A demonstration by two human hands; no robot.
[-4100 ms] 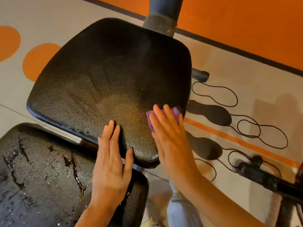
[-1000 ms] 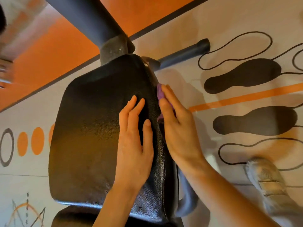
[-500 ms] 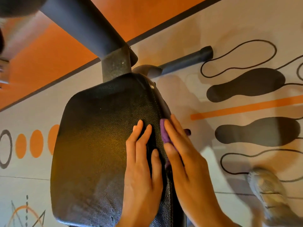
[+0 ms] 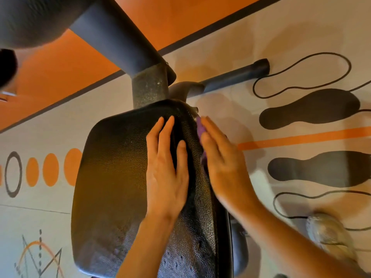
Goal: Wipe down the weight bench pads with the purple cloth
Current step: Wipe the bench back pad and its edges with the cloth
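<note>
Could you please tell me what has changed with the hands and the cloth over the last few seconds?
The right hand has carried the purple cloth from the top of the black pad over to its right side edge, sliding it along that edge toward the post. The left hand has shifted further up the pad. As before, the left hand lies flat on the pad and the right presses the cloth.

Person's body: two bare arms, one shoe

Left hand (image 4: 165, 173) and right hand (image 4: 224, 163): no gloves, rings, watch or sleeves visible up to frame edge. Right of the hands, a blurred grey-beige mottled shoe (image 4: 329, 235), details unreadable.
</note>
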